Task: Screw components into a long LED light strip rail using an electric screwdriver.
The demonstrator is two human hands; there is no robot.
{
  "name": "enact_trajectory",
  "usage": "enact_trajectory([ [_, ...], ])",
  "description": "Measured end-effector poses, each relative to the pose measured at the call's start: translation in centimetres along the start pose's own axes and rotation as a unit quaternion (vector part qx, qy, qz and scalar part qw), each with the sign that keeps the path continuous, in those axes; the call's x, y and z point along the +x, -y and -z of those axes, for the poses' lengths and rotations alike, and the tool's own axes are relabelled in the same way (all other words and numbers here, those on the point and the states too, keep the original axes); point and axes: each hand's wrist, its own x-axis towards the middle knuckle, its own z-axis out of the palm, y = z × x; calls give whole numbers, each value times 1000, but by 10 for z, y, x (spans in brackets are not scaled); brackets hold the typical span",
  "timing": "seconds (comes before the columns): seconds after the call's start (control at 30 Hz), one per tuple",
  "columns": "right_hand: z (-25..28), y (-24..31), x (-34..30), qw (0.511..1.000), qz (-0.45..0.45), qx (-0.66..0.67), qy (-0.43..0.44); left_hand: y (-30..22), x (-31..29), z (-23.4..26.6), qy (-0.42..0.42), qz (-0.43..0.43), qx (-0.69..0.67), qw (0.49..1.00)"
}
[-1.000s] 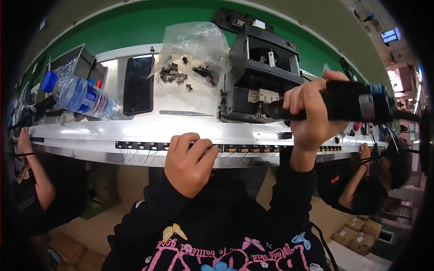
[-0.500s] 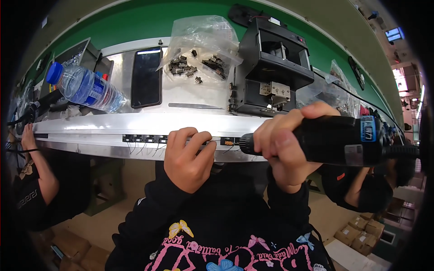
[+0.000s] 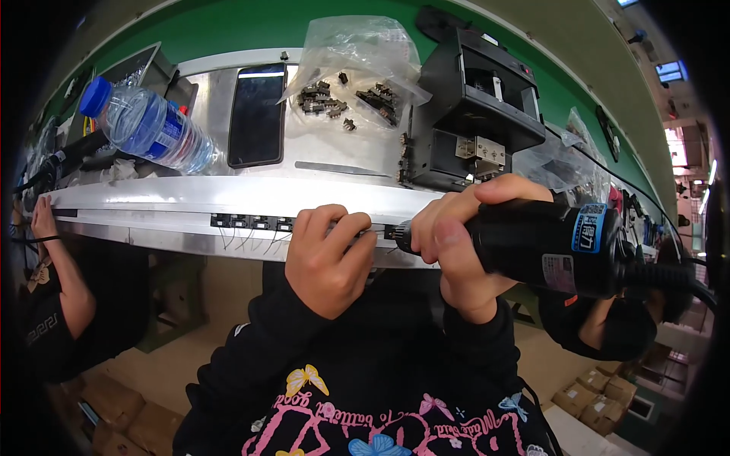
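My right hand (image 3: pixel 460 247) is wrapped round a black corded electric screwdriver (image 3: pixel 525 243), held nearly level with its nose pointing left. The nose meets a small dark part at the bench edge; the bit's tip is hard to make out. Close to its left, my left hand (image 3: pixel 327 262) has its fingers bent and drawn together over a row of small black switch-like parts (image 3: pixel 251 222). What its fingertips hold is hidden. Thin dark wires hang from the row, which sits in a long pale rail (image 3: pixel 152 215).
Behind the rail lie a phone (image 3: pixel 257 118), a water bottle (image 3: pixel 156 129), a plastic bag (image 3: pixel 365 49) with several small black parts, and a flat metal strip (image 3: pixel 342 169). A black machine (image 3: pixel 464 106) stands right of them. Another person's hand (image 3: pixel 44 219) rests at the far left edge.
The screwdriver's nose has moved left along the rail, up against the dark part, and its rear end has dropped. My left hand stays over the row. The whole view has shifted slightly.
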Motion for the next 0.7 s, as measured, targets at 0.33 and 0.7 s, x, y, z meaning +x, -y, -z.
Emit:
enact_trajectory([
  [0.33,-5,4,-14,997,4,-77,-23,2,-1,-3,-4,8,3,1000],
  [0.7,-24,2,-11,996,21,-29,-77,2,-2,-7,-33,17,3,999],
])
